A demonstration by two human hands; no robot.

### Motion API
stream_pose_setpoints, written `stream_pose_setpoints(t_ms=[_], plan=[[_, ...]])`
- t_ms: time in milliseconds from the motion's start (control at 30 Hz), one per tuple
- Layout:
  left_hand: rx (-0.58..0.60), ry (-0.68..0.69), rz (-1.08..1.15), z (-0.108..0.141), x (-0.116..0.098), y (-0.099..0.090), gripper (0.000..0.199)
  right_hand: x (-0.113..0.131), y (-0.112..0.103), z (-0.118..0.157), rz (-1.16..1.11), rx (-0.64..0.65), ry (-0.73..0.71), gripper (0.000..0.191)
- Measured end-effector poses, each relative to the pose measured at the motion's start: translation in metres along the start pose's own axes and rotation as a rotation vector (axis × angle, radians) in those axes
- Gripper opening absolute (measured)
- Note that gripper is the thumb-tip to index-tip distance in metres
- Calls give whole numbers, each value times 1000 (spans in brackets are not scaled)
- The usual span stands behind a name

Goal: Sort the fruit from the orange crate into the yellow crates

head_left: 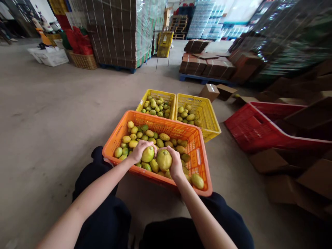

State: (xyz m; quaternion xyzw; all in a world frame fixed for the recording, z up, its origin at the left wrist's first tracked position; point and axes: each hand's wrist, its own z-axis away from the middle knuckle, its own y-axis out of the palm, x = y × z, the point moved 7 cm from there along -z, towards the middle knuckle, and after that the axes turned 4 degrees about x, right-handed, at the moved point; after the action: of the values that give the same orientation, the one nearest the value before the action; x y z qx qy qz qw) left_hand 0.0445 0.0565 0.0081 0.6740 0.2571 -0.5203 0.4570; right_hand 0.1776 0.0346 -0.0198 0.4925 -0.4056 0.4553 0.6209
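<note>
My left hand (pixel 140 151) is closed round a smooth yellow-green fruit (pixel 147 154), greener on one side. A slightly larger, duller yellow-green fruit (pixel 164 159) sits in my right hand (pixel 175 162), with its stem end turned up towards me. Both hands are side by side over an orange plastic crate (pixel 201 138), between my knees. Inside this crate lie several oval fruits (pixel 151 140), some yellow and some green. Another large fruit (pixel 197 181) rests in the crate's near right corner. The fingertips under the held fruits are hidden.
Beyond the orange crate stand two yellow crates, the left one (pixel 160 92) fuller of fruit than the right one (pixel 211 119). A red crate (pixel 241 133) and open cardboard boxes (pixel 272 159) lie to the right. Wrapped pallet stacks (pixel 111 34) stand farther back on the concrete floor (pixel 64 100).
</note>
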Motion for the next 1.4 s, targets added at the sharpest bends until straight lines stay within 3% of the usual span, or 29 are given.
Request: stream_pose_setpoints(t_ms=[100, 267, 367, 500, 667, 800, 900, 1100, 1400], plan=[[-38, -71, 111, -3, 8, -1, 42, -6, -2, -1, -63, -29, 79, 38], [-228, -380, 491, 0, 27, -5, 38, -10, 6, 4, -318, -78, 316, 31], [-407, -345, 645, 4, 25, -16, 25, -8, 11, 6, -417, -32, 375, 26], [-562, -279, 762, 9, 29, -29, 15, -3, 5, 2, -368, 18, 272, 19], [-575, -317, 772, 11, 40, -36, 17, -2, -3, 2, -432, -66, 327, 15], [-425, -379, 809, 8, 42, -29, 24, -1, -7, 3, -497, -135, 405, 12], [-397, -386, 847, 9, 39, -27, 29, -4, -11, 4, -508, -170, 437, 19], [-474, -431, 810, 12, 34, -31, 23, -16, -10, 4, -467, -144, 532, 27], [-707, -526, 763, 20, 57, -43, 13, -31, 0, 7, -600, -131, 650, 29]])
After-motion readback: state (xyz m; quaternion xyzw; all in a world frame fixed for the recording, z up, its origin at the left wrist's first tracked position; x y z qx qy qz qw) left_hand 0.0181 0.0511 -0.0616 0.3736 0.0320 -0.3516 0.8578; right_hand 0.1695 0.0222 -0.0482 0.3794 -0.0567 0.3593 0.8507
